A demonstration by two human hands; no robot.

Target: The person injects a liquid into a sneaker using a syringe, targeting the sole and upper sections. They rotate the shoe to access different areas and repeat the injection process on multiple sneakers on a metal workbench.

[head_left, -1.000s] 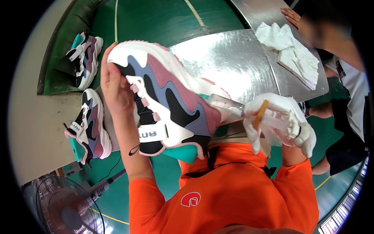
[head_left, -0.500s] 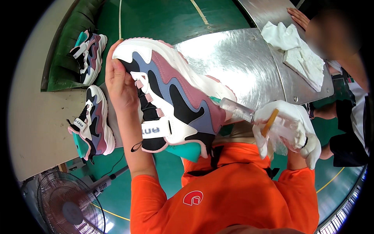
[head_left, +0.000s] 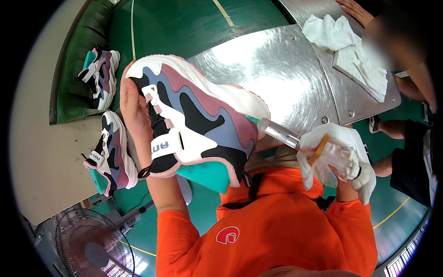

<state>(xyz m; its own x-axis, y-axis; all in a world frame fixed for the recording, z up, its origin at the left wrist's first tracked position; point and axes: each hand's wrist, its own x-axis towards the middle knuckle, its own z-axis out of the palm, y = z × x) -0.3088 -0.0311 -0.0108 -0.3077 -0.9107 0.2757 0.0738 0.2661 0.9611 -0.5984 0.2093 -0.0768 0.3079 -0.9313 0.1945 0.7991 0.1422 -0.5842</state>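
Note:
My bare left hand (head_left: 134, 106) is wrapped around the toe end of a sneaker (head_left: 196, 117) with a white sole and pink, blue, black and white upper. A teal shoe last (head_left: 207, 174) fills its collar. My right hand (head_left: 357, 141), in a white glove, grips a clear syringe (head_left: 280, 133). The syringe's teal tip meets the edge between upper and sole near the heel; whether it touches is hard to tell. A yellow-brown strip (head_left: 319, 149) and crumpled clear plastic also sit in the gloved hand.
Two matching sneakers stand at the left, one (head_left: 100, 78) on a green conveyor belt (head_left: 173, 23), the other (head_left: 110, 154) on a beige surface (head_left: 41, 152). Beyond my hands is a metal bench (head_left: 258, 60) with white cloth (head_left: 330, 32). A fan (head_left: 94, 244) stands lower left; another person is at right.
The sneaker has shifted a little left and tilted in my left hand. The syringe tip has followed it along the sole edge. The whole view has turned slightly.

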